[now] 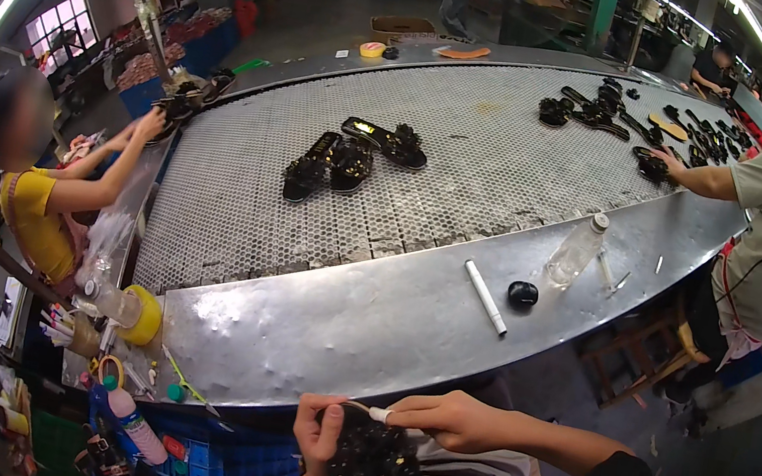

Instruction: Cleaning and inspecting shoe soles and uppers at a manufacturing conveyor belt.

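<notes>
Close to my body, below the table's near edge, I hold a black slide sandal [374, 461] with a ruffled flower trim and gold flecks. My left hand [319, 437] is closed around one end of it, thumb up. My right hand [454, 422] comes in from the right, its fingers pinching a small white piece [380, 414] against the sandal's upper edge. What kind of thing this piece is cannot be made out. Part of the sandal is hidden by my left hand and blends into my dark clothes.
Several finished-looking black sandals [350, 164] lie on the mesh conveyor [235, 204]. On its metal rim [315, 328] are a white marker [486, 298], a black round object [522, 295] and a clear bottle [577, 251]. Yellow tape [147, 318] stands left. Co-workers sit left and right, handling sandals.
</notes>
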{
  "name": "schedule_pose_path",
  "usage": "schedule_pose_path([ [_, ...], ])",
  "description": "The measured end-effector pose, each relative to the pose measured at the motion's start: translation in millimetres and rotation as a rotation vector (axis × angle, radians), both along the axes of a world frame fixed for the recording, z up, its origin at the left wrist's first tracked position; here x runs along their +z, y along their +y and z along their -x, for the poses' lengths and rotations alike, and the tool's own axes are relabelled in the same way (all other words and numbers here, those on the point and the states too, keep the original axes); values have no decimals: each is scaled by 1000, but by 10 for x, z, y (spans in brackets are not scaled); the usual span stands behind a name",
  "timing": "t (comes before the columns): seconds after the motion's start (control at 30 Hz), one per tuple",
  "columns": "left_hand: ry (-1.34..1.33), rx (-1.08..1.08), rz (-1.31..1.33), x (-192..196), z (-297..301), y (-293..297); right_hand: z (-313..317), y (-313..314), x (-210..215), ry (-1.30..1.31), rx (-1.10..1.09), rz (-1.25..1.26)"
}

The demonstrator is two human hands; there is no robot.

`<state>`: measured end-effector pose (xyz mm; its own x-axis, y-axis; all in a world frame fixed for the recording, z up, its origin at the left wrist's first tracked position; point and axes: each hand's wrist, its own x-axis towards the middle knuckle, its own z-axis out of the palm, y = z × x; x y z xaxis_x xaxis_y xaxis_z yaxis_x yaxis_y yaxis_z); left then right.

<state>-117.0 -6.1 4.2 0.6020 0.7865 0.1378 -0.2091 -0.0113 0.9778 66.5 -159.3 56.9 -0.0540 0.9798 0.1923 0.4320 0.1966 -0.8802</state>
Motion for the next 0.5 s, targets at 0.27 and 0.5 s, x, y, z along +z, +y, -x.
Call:
schedule_pose_path([
  [0.27, 48, -36, -16, 112, -123, -25, -156, -40, -88, 57, 42, 75],
  [0.5, 36, -88, 26, 271, -152, -9, -220, -21, -67, -43, 33, 24],
])
